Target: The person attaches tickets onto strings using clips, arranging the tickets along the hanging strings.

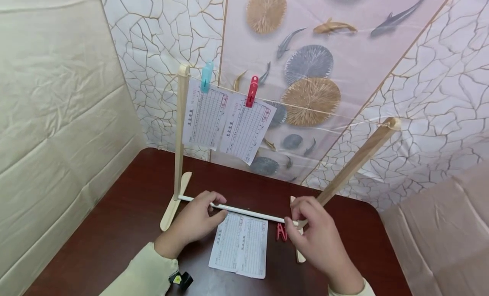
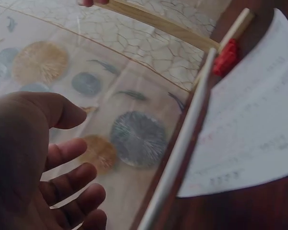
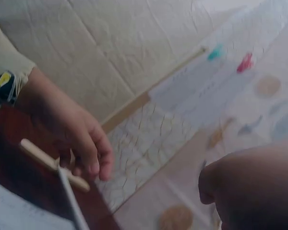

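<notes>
The left hand point(image 1: 196, 219) hovers near the white rod point(image 1: 252, 212), grip released, thumb apart from loosely bent fingers. The right hand point(image 1: 317, 236), at three o'clock from the lying sheets point(image 1: 240, 245), likewise grasps nothing. Those sheets rest flat on the bench point(image 1: 114, 228), probably for easy reach, with a spare clip point(image 1: 281, 232) at two o'clock from them. At twelve o'clock, a blue clip point(image 1: 206, 77) and a red clip point(image 1: 252, 91) pin the hanging sheets point(image 1: 204, 117) to the string point(image 1: 324, 110) so they stay up; the rod seemingly braces the posts point(image 1: 181, 130).

white rod point(image 1: 248, 212), horizontal; two printed slips point(image 1: 250, 247) flat, red clip point(image 1: 281, 232) beside.
</notes>
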